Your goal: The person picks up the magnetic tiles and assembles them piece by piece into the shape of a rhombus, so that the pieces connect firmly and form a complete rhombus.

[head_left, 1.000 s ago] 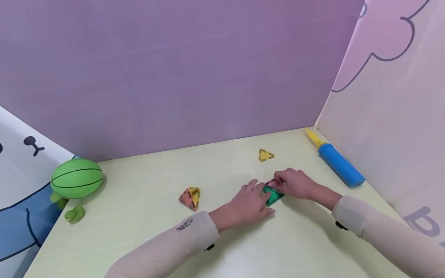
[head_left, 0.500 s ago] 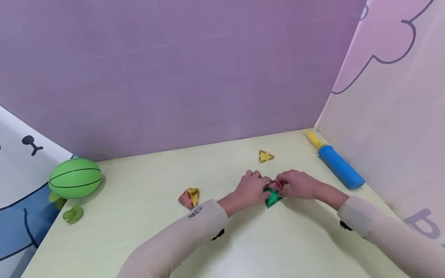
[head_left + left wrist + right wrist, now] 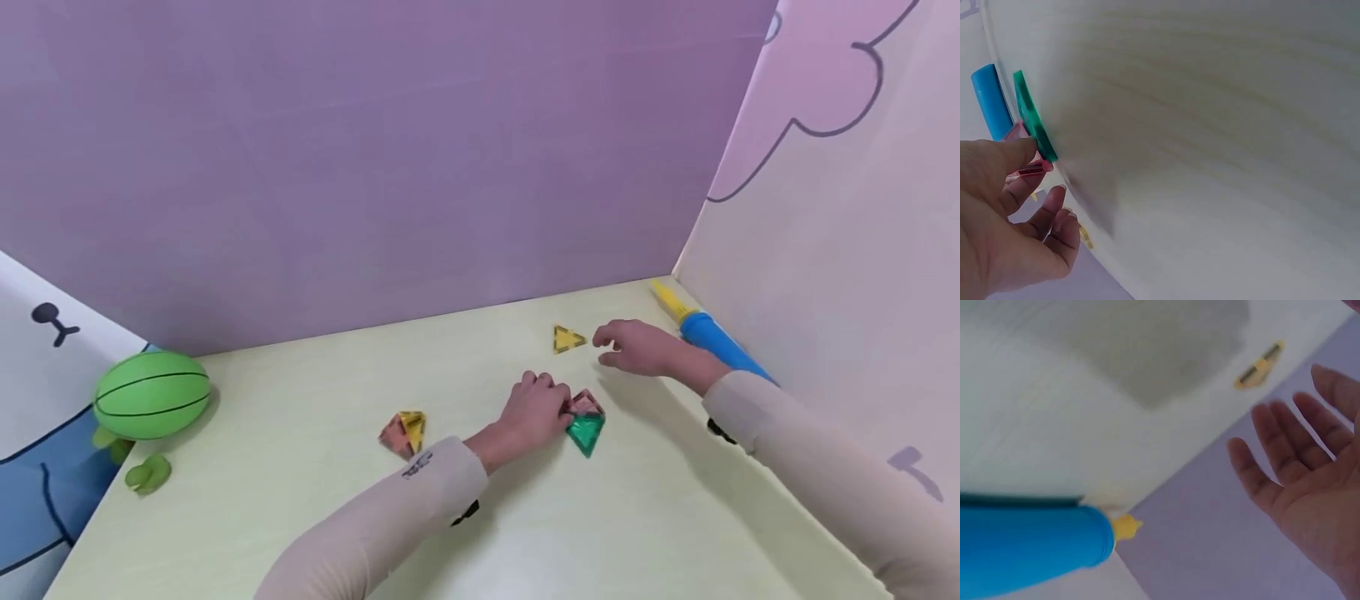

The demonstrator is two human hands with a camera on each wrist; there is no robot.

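Pink tile is pinched by left fingers, right fingers parted.

No text is legible: the dark marking on my left sleeve is too small; the purple mark on the wall right of the surface, unreadable.

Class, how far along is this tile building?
Looks done: the orange-and-yellow cluster sits together, untouched by either hand. In hand: the left hand pinches the pink tile, which meets the green tile. Probably still to do: the yellow triangle, lying alone on the table, with the right hand close by but not touching it.
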